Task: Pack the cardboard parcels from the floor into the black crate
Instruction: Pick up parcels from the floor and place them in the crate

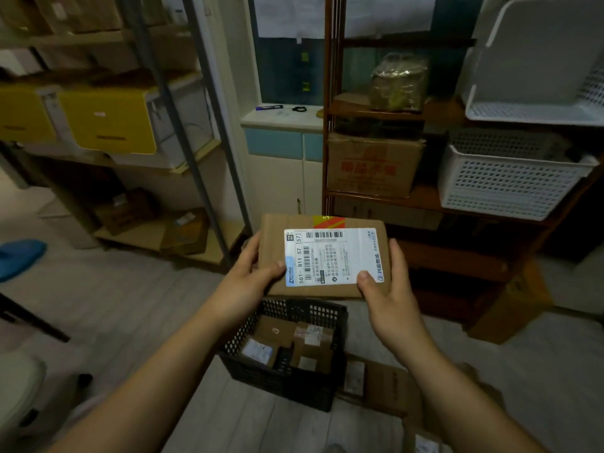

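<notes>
A flat cardboard parcel (340,220) with a white shipping label is held in the air above the black crate (277,380). My left hand (248,279) grips its left edge, thumb on top. My right hand (389,289) grips its right edge, thumb on the label's corner. The crate stands on the floor below and holds several small cardboard parcels (294,341). Another flat parcel (379,384) lies on the floor right of the crate, and one more (421,443) shows at the bottom edge.
A wooden shelf (425,204) with cartons and white baskets (503,181) stands at the right. A metal rack (176,132) with yellow boxes is at the left. A brown carton (513,305) sits on the floor by the wooden shelf.
</notes>
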The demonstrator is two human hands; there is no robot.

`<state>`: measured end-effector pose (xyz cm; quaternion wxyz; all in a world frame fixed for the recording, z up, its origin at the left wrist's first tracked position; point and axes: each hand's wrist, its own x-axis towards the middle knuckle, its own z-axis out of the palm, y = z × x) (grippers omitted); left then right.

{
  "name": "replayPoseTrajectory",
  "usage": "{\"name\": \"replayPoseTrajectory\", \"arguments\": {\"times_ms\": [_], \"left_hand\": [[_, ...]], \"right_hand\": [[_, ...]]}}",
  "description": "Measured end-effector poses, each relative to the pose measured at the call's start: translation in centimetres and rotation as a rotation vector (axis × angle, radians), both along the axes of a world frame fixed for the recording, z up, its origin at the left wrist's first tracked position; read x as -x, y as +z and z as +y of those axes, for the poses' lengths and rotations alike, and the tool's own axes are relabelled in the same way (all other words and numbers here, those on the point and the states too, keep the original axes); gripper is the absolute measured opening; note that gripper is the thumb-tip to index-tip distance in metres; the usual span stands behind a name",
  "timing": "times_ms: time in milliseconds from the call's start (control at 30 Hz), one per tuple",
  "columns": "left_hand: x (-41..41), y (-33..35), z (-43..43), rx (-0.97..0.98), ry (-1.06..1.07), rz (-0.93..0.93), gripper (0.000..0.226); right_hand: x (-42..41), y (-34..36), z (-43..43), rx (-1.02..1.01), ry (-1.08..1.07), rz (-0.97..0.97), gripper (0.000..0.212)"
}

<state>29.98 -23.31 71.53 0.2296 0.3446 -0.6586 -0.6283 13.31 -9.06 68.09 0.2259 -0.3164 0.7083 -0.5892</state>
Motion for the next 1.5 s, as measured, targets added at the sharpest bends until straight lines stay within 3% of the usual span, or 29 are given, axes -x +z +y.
{"name": "replayPoseTrajectory", "arguments": {"times_ms": [167, 400, 733, 933, 1067, 1333, 1400, 1500], "left_hand": [[2.2, -1.6, -5.2, -0.012, 0.102, -0.028, 0.065], [5.1, -2.9, -11.7, 0.088, 0.207, -0.147, 0.064], [7.9, -6.6, -20.5, 0.064, -0.156, -0.265, 0.089], [7.9, -9.8, -26.4, 0.130, -0.399, -0.259, 0.074], [7.6, -13.5, -29.7, 0.003, -0.516, -0.300, 0.089], [8.1, -21.0, -30.7, -0.182, -0.377, -0.340, 0.068], [8.3, -23.3, -30.5, -0.215, -0.354, -0.340, 0.068], [8.9, -27.6, -29.7, -0.257, -0.324, -0.367, 0.053]], "right_hand": [[1.9, -2.7, -6.3, -0.038, 0.071, -0.002, 0.082], [4.3, -4.9, -12.5, -0.148, 0.142, -0.049, 0.094], [5.6, -8.0, -18.6, -0.231, -0.015, -0.049, 0.093], [2.5, -11.0, -22.0, -0.262, -0.165, -0.132, 0.103], [0.6, -12.7, -24.1, -0.276, -0.252, -0.143, 0.083], [1.5, -20.1, -25.2, -0.361, -0.223, -0.176, 0.073], [2.2, -22.7, -24.8, -0.394, -0.174, -0.178, 0.079], [3.3, -27.6, -24.1, -0.450, -0.127, -0.202, 0.107]]}}
